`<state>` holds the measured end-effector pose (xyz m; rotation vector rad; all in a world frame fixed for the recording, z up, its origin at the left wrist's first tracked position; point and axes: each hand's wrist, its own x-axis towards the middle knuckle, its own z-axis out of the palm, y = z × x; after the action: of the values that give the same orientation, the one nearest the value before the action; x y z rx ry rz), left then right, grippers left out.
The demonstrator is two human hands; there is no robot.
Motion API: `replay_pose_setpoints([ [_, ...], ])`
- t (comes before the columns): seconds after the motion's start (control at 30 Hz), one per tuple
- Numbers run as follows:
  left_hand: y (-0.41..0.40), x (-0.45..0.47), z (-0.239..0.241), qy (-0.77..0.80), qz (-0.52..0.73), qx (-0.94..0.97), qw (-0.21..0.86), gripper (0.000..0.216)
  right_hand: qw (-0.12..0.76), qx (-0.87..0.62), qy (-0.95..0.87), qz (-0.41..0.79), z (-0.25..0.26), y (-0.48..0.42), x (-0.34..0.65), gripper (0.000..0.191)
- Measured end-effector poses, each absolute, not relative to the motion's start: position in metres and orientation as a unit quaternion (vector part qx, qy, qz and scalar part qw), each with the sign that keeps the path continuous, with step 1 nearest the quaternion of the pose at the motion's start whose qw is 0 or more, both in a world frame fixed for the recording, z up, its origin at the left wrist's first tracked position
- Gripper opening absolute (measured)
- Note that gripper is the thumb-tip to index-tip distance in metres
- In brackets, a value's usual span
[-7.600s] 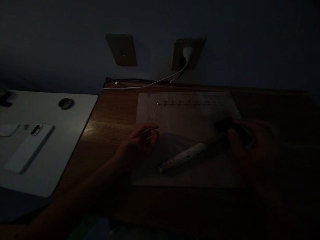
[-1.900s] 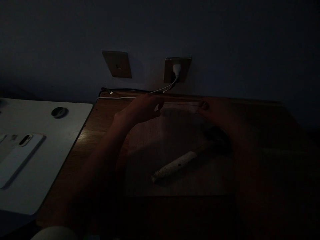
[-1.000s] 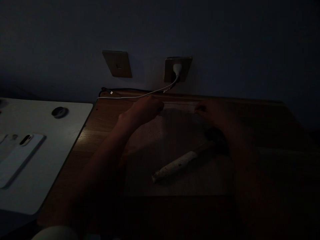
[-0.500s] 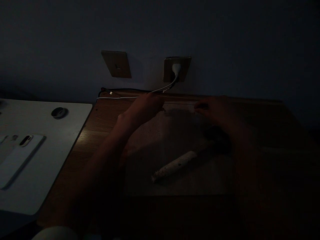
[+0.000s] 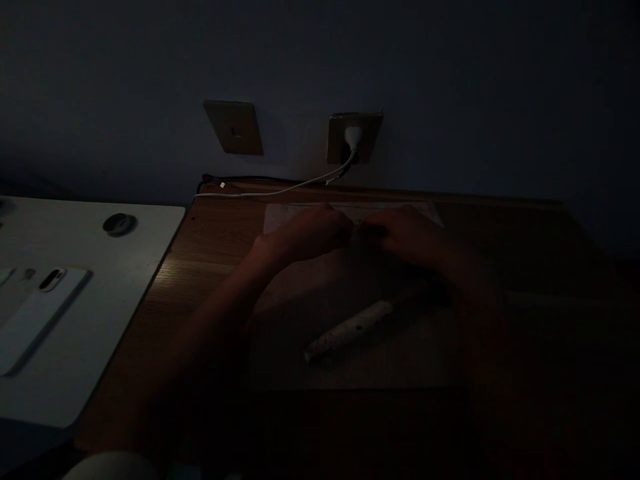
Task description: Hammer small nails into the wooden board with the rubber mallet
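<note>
The light is very dim. My left hand (image 5: 327, 230) and my right hand (image 5: 397, 230) are close together over the far part of a pale flat sheet (image 5: 345, 373). The fingers of both hands are pinched, and a tiny glinting thing (image 5: 357, 223) shows between them, too small and dark to name. Nearer to me on the sheet lies a tool with a worn white handle (image 5: 350, 328), slanting up to the right. Its dark head end is mostly lost behind my right forearm and in shadow.
The sheet lies on a wooden table (image 5: 175, 273). Left of it, a white tabletop (image 5: 125, 287) holds a white phone (image 5: 45, 317) and a round dark object (image 5: 118, 225). A white cable (image 5: 280, 192) runs along the back edge to a plug (image 5: 353, 138) in the wall socket.
My hands have come together: the left moved right, the right moved left, both slightly nearer to me. The white-handled tool stayed in place.
</note>
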<state>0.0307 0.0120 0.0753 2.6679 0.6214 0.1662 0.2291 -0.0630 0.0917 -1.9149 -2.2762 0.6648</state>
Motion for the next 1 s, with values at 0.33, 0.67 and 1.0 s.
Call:
replay_pose_setpoints([
  [0.33,0.017,0.029,0.072,0.214,0.065,0.952,0.211,0.023,0.036,-0.632,-0.749,0.193,0.082,-0.064,0.228,0.032],
  [0.67,0.012,0.032,0.077,0.211,0.063,0.95,0.222,0.023,0.018,-0.63,-0.748,0.209,0.081,-0.06,0.228,0.036],
  [1.0,0.01,0.033,0.079,0.208,0.074,0.946,0.236,0.023,0.034,-0.627,-0.755,0.189,0.075,-0.061,0.23,0.034],
])
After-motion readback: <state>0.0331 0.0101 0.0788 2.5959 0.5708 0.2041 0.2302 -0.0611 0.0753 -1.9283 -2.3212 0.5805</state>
